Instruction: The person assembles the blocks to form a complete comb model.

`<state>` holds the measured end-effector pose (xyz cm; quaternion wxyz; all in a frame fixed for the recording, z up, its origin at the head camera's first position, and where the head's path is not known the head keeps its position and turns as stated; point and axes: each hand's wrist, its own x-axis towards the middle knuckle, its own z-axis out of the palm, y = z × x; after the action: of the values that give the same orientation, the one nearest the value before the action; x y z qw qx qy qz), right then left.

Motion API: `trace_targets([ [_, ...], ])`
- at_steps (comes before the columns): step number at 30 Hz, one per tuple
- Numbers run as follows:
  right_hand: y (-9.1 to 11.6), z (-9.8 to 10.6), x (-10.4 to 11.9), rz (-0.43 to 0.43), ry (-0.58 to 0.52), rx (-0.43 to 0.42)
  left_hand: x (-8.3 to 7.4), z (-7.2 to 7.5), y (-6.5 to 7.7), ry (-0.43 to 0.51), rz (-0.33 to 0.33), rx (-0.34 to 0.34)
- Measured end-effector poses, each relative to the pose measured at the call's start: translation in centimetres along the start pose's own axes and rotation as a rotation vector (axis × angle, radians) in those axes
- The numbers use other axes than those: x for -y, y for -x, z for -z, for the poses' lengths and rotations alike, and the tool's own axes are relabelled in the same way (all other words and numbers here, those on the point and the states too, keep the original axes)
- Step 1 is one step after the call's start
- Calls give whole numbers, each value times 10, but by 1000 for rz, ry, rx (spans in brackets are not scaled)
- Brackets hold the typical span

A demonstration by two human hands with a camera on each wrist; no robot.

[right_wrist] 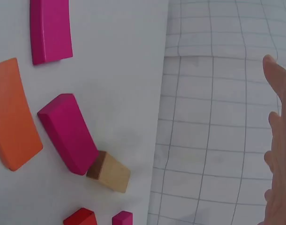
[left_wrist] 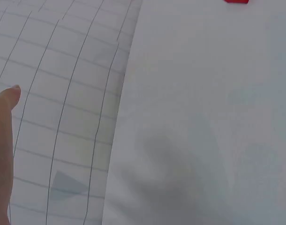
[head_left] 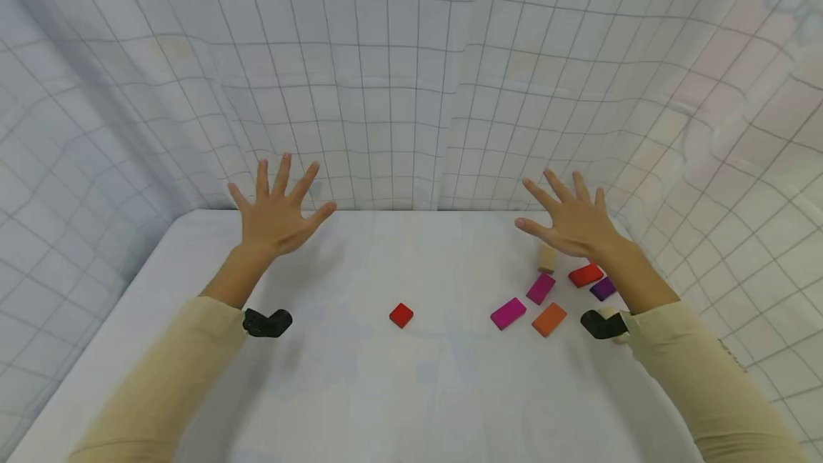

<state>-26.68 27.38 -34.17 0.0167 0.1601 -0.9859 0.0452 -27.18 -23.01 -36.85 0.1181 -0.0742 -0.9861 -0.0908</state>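
Observation:
Both hands hover over the far part of a white table, fingers spread and holding nothing. My left hand (head_left: pixel 275 220) is at the far left, with no block near it. On the far right, my right hand (head_left: pixel 572 221) hangs above a group of blocks. Nearest below it stands a plain wood block (head_left: pixel 547 259). Close by lie two magenta blocks (head_left: pixel 508 314), an orange block (head_left: pixel 549 319), a red block (head_left: pixel 586 275) and a purple block (head_left: pixel 604 289), partly hidden by the right forearm. A single red block (head_left: pixel 401 315) lies alone near the table's middle.
White grid-patterned curtains (head_left: pixel 411 91) hang behind the table and along both sides. The white tabletop (head_left: pixel 411 391) ends at a straight far edge below the back curtain. A black wrist mount (head_left: pixel 266 323) juts inward from the left sleeve, another (head_left: pixel 603 324) from the right.

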Motion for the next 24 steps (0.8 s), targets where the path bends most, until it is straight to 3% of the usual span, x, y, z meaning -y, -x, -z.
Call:
trace_targets([
  [5,3,-7,-15,38,-69,32,-29,-15,-1,62,-130,-34],
  [9,5,-19,-29,76,-200,84,-58,-27,3,113,-257,-2],
  [15,10,-44,-44,89,-330,148,-105,-52,14,185,-452,139],
  [24,15,-61,-52,57,-372,189,-168,-92,30,423,-672,367],
])
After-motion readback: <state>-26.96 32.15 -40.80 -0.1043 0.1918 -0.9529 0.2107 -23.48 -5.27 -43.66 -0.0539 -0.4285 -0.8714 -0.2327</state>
